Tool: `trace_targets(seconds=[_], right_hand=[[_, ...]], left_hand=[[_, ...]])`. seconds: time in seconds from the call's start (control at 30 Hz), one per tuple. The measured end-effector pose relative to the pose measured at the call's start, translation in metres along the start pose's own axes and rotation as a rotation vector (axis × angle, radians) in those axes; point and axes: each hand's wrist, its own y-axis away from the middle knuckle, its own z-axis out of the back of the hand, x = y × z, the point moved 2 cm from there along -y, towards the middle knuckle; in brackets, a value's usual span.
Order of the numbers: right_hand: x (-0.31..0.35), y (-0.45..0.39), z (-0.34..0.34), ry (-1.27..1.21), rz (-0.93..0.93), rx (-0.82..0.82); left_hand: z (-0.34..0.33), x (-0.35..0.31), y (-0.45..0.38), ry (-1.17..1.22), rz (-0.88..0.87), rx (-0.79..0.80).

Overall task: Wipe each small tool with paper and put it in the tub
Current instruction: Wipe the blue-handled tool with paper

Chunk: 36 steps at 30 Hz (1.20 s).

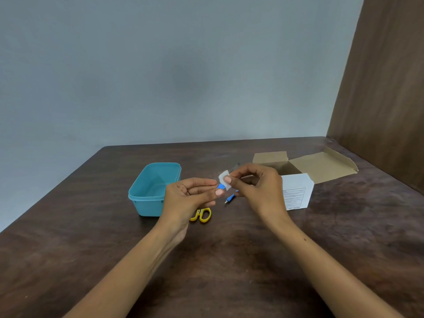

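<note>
Your two bare forearms reach in from the near edge over the dark brown wood-grain table (229, 260), and the hands meet above its middle. Your left hand (190, 196) pinches a small blue-handled tool (221, 186) between thumb and fingertips; your right hand (254, 184) has thumb and forefinger pressed together on a small white scrap of paper (224, 179), folded over the tool's far end. What kind of tool it is, you cannot tell from here.

By my reading you are early in the job: the light blue rectangular plastic tub (146, 196), smooth-walled with a rolled rim, sits to the left and looks empty. Two things appear to wait on the table: yellow-handled scissors (203, 215), glossy loops just right of the tub and partly hidden by your left hand, and a slim blue pen-like tool (230, 198) below your right fingers. Far right stands an open cardboard box (298, 191), white outside, matte brown flaps spread.
</note>
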Motion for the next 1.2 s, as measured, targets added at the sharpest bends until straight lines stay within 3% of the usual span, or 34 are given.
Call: trace_targets(seconds=[0.2,0.43,0.7,1.07,1.2], right_hand=[[0.004,-0.002,0.007,-0.278,-0.131,-0.118],[0.004,0.009,-0.009,-0.62,-0.37,0.138],[-0.004,0.01,-0.012,-0.593,-0.441,0.015],[-0.003,0.01,-0.012,-0.483,-0.447,0.194],[-0.004,0.008,-0.009,-0.399,-0.408,0.152]], left_hand=[[-0.001,0.002,-0.002,0.143,0.067,-0.041],[0.0,0.003,-0.003,0.181,0.043,-0.087],[-0.004,0.004,-0.001,0.114,0.02,-0.073],[-0.005,0.005,0.003,-0.074,-0.201,-0.056],[-0.008,0.007,0.003,-0.087,-0.208,-0.022]])
